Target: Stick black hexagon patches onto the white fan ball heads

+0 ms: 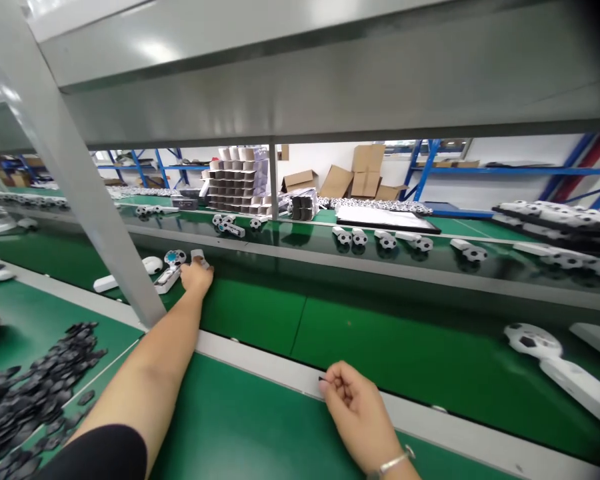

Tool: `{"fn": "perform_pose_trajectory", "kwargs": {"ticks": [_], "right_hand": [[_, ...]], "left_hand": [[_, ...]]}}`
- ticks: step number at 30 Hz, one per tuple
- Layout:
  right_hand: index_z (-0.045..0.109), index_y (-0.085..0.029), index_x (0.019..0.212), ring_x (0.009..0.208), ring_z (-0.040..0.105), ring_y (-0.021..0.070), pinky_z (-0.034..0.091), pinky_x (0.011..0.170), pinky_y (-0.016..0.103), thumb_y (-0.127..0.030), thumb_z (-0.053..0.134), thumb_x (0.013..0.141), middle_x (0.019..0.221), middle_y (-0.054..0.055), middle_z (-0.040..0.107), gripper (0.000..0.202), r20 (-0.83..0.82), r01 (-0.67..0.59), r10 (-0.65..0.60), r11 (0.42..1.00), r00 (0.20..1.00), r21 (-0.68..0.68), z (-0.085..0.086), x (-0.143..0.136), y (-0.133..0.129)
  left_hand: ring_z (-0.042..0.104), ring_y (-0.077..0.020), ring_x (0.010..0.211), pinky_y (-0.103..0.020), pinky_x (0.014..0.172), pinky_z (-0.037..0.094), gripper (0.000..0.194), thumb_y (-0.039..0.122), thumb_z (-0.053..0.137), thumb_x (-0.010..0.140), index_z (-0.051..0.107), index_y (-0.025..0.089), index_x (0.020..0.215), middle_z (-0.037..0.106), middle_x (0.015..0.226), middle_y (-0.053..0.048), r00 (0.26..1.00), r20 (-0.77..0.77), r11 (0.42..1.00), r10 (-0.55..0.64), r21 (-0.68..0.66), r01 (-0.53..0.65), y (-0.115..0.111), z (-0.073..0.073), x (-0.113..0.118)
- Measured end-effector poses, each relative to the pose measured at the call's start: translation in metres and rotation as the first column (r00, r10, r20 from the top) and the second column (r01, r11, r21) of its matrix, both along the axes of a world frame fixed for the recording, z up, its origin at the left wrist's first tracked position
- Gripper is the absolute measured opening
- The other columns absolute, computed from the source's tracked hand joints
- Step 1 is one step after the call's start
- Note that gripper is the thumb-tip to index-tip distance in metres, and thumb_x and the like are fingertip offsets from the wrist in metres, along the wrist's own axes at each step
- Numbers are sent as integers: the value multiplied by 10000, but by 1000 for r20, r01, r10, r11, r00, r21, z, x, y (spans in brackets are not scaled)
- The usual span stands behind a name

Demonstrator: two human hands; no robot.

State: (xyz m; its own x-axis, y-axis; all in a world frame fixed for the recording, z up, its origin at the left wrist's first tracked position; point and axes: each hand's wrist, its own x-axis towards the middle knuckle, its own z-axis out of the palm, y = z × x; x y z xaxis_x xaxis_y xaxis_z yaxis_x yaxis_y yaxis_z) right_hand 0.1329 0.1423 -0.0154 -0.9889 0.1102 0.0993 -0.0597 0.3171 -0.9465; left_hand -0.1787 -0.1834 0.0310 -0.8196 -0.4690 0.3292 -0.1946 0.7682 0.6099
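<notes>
Toy handle [169, 278] on belt, left hand [197, 275] grip closed on it; right hand [353, 400] pinches small black bit [322, 379]; no readable text

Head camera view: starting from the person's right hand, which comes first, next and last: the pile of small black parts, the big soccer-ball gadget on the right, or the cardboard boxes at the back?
1. Soccer-ball gadget, right, on the belt.
2. Pile of black parts, far left, on the bench.
3. Cardboard boxes, against the back wall.
Measured from the right hand.

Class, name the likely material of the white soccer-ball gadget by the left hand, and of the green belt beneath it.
White soccer-ball gadget: probably moulded plastic, from its smooth glossy white shell. Green belt: seemingly rubbery or PVC sheet, an even, faintly shiny surface. The left hand touches a small piece beside the gadget.
</notes>
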Motion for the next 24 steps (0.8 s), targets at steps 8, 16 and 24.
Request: {"fn": "perform_pose_trajectory", "kwargs": {"ticks": [8,16,24], "right_hand": [[496,-200,741,542,476,132,369,520,232,-416,534,864,585,-31,477,251,-50,-17,12,996,999,-90,8,3,-1],[553,-179,804,617,633,153,466,603,247,-334,586,848,654,3,623,164,-24,-358,357,927,934,-112,55,38,-11],[654,-187,834,702,604,159,447,686,263,-194,519,886,750,19,662,145,-135,-308,375,882,917,356,48,32,-20]], "left_hand": [[564,-205,1010,-305,933,453,400,244,644,626,590,202,1020,567,1079,-34,782,-134,793,-609,-89,603,82,-3,127],[571,-202,1002,-321,901,463,440,206,662,640,553,219,1067,583,1103,-37,261,-93,259,-961,34,965,116,-16,278],[583,-242,1007,-316,865,451,523,360,702,662,537,252,1146,611,1109,-25,245,212,209,-946,-176,962,109,-5,273]]}}
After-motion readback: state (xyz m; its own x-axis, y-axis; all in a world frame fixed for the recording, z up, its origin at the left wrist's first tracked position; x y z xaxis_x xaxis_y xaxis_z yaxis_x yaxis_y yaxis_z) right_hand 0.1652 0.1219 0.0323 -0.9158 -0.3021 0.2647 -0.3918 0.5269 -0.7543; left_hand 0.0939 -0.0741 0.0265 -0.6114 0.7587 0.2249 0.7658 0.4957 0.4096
